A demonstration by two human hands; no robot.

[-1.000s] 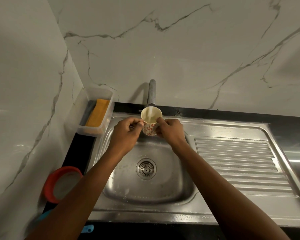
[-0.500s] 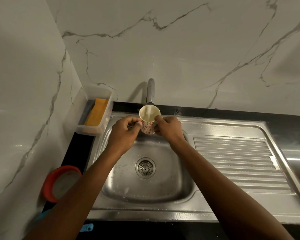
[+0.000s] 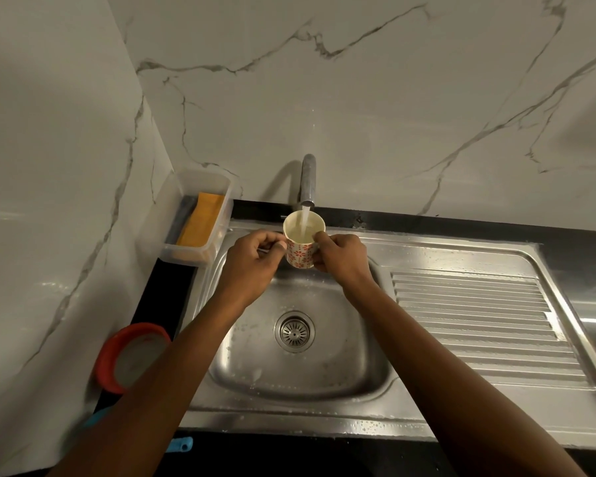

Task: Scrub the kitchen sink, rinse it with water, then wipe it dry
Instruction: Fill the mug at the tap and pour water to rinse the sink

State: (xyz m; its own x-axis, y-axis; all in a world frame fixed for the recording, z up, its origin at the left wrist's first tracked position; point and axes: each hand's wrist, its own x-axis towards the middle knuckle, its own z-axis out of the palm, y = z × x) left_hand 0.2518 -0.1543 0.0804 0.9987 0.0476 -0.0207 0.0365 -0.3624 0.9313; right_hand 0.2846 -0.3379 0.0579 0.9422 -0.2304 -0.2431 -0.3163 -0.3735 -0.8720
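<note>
Sink (image 3: 461, 414): stainless steel, set in a dark counter; its long axis runs left to right across the view, basin at the left, ribbed drainboard (image 3: 475, 325) at the right.
Basin: wet, with droplets and pale streaks around the round drain strainer (image 3: 294, 331) at its centre.
Tap (image 3: 308, 180): rises at the back edge of the basin, spout pointing down toward the viewer, water running from it.
Cup (image 3: 301, 244): small, with a red flower pattern, upright, mouth up directly under the spout; the stream falls into it (water level hard to judge).
Left hand (image 3: 252, 261): curled closed, thumb and fingertips pinching the cup's left side.
Right hand (image 3: 341, 261): curled closed around the cup's right side, thumb near the rim.
Clear tray (image 3: 172, 251): on the counter just left of the basin, against the wall, holding an orange-yellow sponge (image 3: 202, 218).
Red-rimmed round container (image 3: 131, 356): on the counter at the left, nearer the viewer, partly hidden by the left forearm.
</note>
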